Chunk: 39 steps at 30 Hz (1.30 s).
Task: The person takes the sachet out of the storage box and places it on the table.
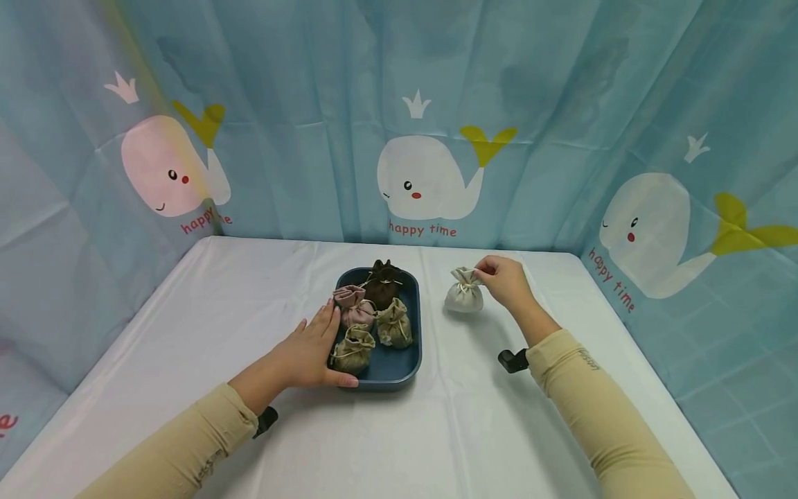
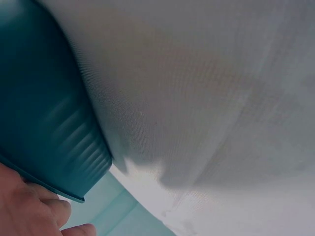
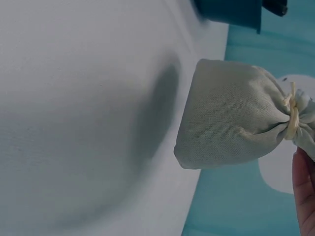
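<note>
My right hand [image 1: 503, 278] pinches a whitish drawstring pouch [image 1: 464, 294] by its gathered neck, to the right of a dark blue tray. In the right wrist view the pouch [image 3: 226, 115] hangs above the white cloth, its shadow apart from it. My left hand [image 1: 308, 350] rests along the left side of the tray [image 1: 389, 374], fingers straight on the rim and thumb at the near corner. Inside the tray stand a dark brown pouch [image 1: 382, 287], a pink pouch [image 1: 355, 312] and two olive-green pouches, one at the right [image 1: 394, 326] and one nearer [image 1: 353, 352].
A white cloth [image 1: 399, 443] covers the table. Light blue curtains [image 1: 280, 152] printed with whales enclose its back and sides. Black camera mounts stick out below the left wrist [image 1: 266, 421] and the right wrist [image 1: 513, 360].
</note>
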{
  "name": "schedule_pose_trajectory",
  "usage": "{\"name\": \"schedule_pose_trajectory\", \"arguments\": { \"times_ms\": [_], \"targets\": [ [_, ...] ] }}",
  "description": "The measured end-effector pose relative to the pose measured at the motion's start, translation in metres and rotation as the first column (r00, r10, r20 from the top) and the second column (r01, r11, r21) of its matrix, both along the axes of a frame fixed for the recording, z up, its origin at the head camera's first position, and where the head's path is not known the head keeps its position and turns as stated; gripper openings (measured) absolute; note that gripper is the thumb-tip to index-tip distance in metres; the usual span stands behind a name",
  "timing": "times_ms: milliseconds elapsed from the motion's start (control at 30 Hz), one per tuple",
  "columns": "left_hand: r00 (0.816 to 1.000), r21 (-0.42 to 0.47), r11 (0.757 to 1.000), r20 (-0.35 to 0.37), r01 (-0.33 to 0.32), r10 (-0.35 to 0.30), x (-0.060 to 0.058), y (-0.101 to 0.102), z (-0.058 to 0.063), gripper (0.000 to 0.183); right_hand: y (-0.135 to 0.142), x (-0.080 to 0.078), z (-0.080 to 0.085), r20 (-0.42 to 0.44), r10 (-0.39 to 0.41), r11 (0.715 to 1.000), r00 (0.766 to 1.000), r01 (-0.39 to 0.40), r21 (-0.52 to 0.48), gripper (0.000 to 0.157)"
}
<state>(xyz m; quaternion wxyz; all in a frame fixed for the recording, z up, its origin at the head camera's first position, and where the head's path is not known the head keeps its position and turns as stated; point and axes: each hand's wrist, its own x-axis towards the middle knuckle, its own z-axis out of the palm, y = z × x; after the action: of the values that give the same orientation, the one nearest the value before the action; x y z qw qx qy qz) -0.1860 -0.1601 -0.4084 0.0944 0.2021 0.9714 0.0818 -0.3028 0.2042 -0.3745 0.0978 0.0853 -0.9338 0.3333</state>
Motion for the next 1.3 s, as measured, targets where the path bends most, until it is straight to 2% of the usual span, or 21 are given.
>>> {"name": "schedule_pose_trajectory", "arguments": {
  "times_ms": [300, 700, 933, 1300],
  "targets": [
    [1.000, -0.007, 1.000, 0.001, -0.003, 0.003, 0.001, 0.000, 0.001, 0.129, 0.000, -0.002, -0.014, 0.073, -0.028, 0.999, 0.997, 0.026, 0.020, 0.013],
    [1.000, -0.005, 1.000, -0.002, 0.002, -0.002, 0.002, 0.001, 0.002, 0.128, 0.001, -0.003, -0.014, 0.154, -0.025, 0.999, 0.988, 0.021, 0.029, 0.013],
    [1.000, -0.005, 1.000, 0.007, 0.000, 0.000, 0.001, 0.001, 0.002, 0.128, 0.002, -0.003, -0.014, 0.163, -0.022, 1.000, 0.986, 0.019, 0.020, 0.014],
    [1.000, -0.009, 1.000, 0.002, 0.004, -0.004, -0.001, 0.000, 0.000, 0.127, 0.010, -0.004, -0.005, 0.126, -0.008, 1.000, 0.992, 0.008, 0.002, 0.017]
  ]
}}
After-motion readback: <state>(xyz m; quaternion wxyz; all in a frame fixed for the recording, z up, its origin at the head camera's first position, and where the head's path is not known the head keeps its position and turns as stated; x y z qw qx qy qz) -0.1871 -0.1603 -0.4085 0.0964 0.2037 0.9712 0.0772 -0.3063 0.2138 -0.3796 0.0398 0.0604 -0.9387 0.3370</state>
